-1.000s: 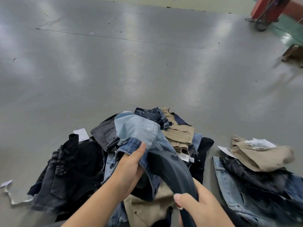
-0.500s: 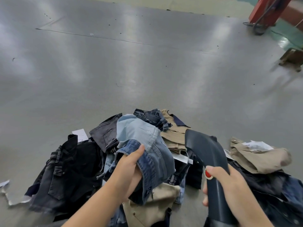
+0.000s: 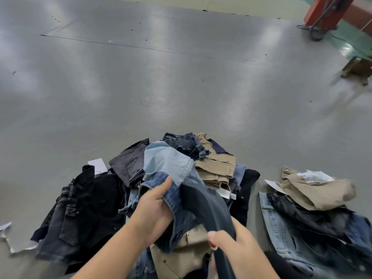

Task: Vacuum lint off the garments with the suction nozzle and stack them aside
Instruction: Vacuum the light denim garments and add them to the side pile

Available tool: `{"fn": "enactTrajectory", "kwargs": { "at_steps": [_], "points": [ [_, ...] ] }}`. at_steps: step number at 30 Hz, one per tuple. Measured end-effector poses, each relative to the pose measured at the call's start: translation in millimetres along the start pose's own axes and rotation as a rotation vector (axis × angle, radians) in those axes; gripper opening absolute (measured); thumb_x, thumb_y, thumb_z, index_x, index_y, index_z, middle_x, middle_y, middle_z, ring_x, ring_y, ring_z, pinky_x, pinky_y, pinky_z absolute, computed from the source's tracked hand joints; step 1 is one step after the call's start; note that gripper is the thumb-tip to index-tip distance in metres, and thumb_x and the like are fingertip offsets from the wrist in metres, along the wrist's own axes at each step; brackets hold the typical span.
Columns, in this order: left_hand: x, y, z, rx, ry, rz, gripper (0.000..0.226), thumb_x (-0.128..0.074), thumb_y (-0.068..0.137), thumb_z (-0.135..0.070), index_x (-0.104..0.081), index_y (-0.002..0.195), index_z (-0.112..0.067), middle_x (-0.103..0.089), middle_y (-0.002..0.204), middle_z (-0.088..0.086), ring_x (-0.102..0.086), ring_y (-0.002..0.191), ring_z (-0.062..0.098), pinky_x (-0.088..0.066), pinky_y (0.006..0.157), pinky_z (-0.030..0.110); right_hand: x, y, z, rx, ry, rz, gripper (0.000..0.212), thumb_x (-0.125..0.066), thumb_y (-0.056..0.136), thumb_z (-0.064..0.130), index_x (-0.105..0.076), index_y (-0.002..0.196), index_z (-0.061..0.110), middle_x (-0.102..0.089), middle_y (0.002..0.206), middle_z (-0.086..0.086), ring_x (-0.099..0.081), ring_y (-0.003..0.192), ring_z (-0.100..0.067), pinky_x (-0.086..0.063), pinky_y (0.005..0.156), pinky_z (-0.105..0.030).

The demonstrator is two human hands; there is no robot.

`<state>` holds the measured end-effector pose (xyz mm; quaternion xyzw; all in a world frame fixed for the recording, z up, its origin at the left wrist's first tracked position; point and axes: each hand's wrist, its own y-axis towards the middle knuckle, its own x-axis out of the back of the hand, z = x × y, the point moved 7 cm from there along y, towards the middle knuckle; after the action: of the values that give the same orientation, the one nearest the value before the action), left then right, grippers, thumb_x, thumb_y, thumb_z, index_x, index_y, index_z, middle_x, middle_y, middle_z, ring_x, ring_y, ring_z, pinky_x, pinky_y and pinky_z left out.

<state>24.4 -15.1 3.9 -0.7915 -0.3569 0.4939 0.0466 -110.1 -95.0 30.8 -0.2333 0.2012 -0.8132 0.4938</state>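
While left hand [image 3: 155,210] grips jeans [image 3: 171,172] atop pile [image 3: 84,208], right hand [image 3: 237,246] grips nozzle [image 3: 207,206] against denim; best pull fabric taut, sweep slowly, then move to stack [image 3: 306,214].

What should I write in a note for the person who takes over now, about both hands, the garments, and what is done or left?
Left hand grips the blue denim garment over the unsorted heap.
Right hand holds the suction nozzle, its mouth against that denim.
Done: a stack of garments lies to the right on the floor.
Left: finish this piece, stack it, then vacuum the rest of the heap.
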Motion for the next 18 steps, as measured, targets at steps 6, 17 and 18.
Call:
{"fn": "enactTrajectory", "kwargs": {
  "at_steps": [6, 17, 18],
  "points": [
    [-5, -1, 4, -0.01, 0.057, 0.011, 0.042, -0.05, 0.084, -0.028, -0.065, 0.12, -0.014, -0.066, 0.124, 0.01, -0.064, 0.111, 0.026, -0.054, 0.082, 0.037, 19, 14, -1, -0.042, 0.188, -0.064, 0.012, -0.058, 0.088, 0.014, -0.054, 0.081, 0.006, -0.052, 0.053, -0.016, -0.05, 0.037, -0.026, -0.043, 0.039, -0.027],
    [1, -4, -6, 0.03, -0.049, 0.041, 0.046, -0.048, 0.086, -0.04, -0.07, 0.114, -0.011, -0.063, 0.127, 0.015, -0.061, 0.114, 0.034, -0.05, 0.086, 0.046, 65, 2, 21, 0.055, 0.223, -0.238, 0.021, -0.063, 0.08, 0.016, -0.052, 0.084, -0.001, -0.055, 0.054, -0.02, -0.053, 0.042, -0.031, -0.046, 0.043, -0.034],
    [0, -5, -7, 0.04, -0.058, 0.046, 0.048, -0.045, 0.088, -0.041, -0.068, 0.117, -0.01, -0.061, 0.13, 0.016, -0.06, 0.117, 0.035, -0.048, 0.089, 0.047, 58, -4, 23, 0.07, 0.17, -0.189, 0.021, -0.068, 0.075, 0.018, -0.055, 0.081, 0.003, -0.056, 0.053, -0.019, -0.053, 0.042, -0.031, -0.046, 0.045, -0.034]
  ]
}}
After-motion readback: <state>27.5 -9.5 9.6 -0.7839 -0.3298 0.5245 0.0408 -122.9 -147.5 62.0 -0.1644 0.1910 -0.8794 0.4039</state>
